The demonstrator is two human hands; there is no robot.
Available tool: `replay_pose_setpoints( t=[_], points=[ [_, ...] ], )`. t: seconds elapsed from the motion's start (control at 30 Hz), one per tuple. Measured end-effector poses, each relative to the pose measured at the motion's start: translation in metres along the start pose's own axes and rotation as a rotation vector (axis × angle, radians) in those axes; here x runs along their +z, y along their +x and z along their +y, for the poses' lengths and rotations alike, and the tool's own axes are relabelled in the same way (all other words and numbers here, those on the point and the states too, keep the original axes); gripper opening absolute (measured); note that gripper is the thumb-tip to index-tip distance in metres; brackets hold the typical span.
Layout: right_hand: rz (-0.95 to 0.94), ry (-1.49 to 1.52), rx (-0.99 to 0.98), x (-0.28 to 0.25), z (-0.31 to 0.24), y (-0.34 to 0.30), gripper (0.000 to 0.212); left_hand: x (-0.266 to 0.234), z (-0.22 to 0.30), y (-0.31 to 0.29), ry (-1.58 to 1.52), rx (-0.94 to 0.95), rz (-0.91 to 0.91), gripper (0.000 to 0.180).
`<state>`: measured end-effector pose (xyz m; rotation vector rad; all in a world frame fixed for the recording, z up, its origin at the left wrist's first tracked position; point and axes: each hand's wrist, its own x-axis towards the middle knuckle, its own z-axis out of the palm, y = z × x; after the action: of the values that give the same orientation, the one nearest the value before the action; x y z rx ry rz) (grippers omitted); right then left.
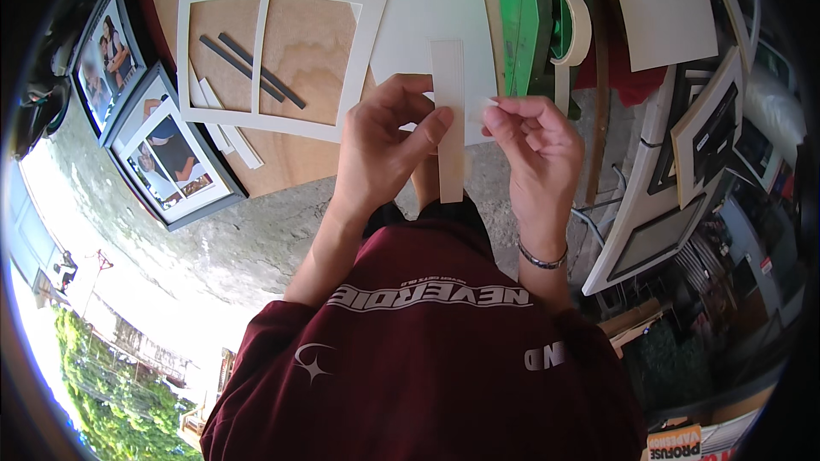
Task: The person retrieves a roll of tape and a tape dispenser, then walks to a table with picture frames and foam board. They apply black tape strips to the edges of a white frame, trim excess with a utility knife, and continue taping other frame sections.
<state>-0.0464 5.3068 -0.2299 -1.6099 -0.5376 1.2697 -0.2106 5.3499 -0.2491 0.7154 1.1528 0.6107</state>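
Note:
My left hand (389,137) pinches a long, narrow cream strip (451,158) between thumb and fingers. The strip stands lengthwise in front of me, past the table's near edge at its lower end, and fine lines run along it. To its right, my right hand (542,149) is closed in a pinch on a small white piece (490,103), too small to name. A gap separates that piece from the strip. Beyond both hands, a white board (418,4) lies on the table. A green tape dispenser (523,26) with a tape roll (577,30) stands at the far right.
On the wooden table (290,162) lies a white mat (259,55) with two openings, two dark strips (284,90) and some white strips (243,147). Framed photos (171,149) lean at the left. Several frames (662,243) stand along the right, beside a pale sheet (662,8).

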Motion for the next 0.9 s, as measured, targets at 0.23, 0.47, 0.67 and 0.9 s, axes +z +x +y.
replay_pose_setpoints(
  t=[0.23, 0.47, 0.67, 0.9],
  points=[
    [-0.173, -0.084, 0.093, 0.006, -0.004, 0.017, 0.013, -0.006, -0.003, -0.006, 0.063, 0.008, 0.04, 0.028],
    [-0.175, -0.177, 0.072, 0.013, -0.007, 0.022, 0.016, -0.009, -0.001, -0.006, 0.066, 0.005, 0.054, 0.028],
    [-0.18, -0.211, 0.05, 0.017, -0.008, 0.024, 0.016, -0.012, -0.002, -0.006, 0.092, 0.016, 0.071, 0.029],
    [-0.105, -0.269, -0.001, 0.025, -0.002, 0.024, 0.022, -0.012, -0.003, -0.006, 0.075, 0.026, 0.08, 0.028]
  ],
)
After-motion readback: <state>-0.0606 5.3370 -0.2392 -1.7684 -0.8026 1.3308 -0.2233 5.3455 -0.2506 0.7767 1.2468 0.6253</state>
